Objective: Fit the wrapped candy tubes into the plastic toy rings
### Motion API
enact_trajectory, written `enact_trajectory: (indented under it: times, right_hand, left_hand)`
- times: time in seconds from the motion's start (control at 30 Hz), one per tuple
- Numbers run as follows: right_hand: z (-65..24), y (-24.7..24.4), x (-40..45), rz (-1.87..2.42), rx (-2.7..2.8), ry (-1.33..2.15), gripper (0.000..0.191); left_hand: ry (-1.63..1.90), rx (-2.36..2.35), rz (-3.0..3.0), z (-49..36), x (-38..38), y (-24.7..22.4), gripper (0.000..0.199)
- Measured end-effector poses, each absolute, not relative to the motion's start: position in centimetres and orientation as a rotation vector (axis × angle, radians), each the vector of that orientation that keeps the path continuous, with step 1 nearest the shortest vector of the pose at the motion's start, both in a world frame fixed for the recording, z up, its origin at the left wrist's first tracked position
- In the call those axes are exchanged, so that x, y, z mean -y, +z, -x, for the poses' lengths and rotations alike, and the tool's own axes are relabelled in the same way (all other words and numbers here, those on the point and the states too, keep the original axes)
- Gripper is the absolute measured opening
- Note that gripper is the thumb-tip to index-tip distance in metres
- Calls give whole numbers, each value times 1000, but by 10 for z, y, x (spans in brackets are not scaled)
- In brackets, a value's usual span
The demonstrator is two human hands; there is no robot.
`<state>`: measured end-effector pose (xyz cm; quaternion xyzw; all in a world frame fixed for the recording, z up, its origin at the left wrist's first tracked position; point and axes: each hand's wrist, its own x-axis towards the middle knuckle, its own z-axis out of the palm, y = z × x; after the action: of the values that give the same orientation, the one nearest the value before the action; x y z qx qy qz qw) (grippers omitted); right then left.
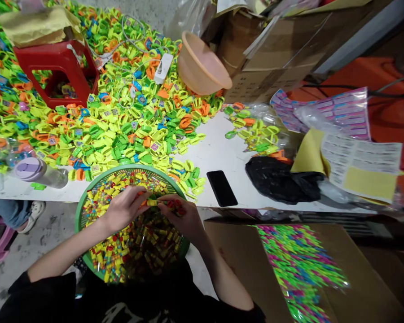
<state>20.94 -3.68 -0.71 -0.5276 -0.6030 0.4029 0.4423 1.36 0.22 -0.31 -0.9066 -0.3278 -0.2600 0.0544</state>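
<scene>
My left hand (pixel 125 208) is closed, its fingertips pinching a small orange and green plastic piece (pixel 151 196). Between the fingertips of both hands sits a short yellow tube (pixel 151 202). My right hand (pixel 185 220) is closed too, with several small red caps (pixel 175 206) showing at its fingers; whether these are loose or joined to tubes I cannot tell. Both hands are above a round green basket (pixel 78 220) filled with little yellow tubes (pixel 121 255) that have red ends and coloured bits inside. The basket stands against the table's front edge.
Bright toy watches (pixel 121 134) cover much of the white table (pixel 218 139). On it are a red stool (pixel 50 67), a peach basin (pixel 202 67), a white power strip (pixel 163 68), a lidded cup (pixel 37 172), a phone (pixel 221 188) and a black bag (pixel 279 179). A carton (pixel 242 260) stands at lower right.
</scene>
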Motion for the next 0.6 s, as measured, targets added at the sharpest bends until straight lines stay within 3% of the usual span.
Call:
enact_trajectory:
  times: [0.6]
  right_hand:
    - [-181, -26, 44, 1223, 1121, 1141, 19]
  left_hand:
    - [-1052, 1282, 2946, -22, 7, -14, 24]
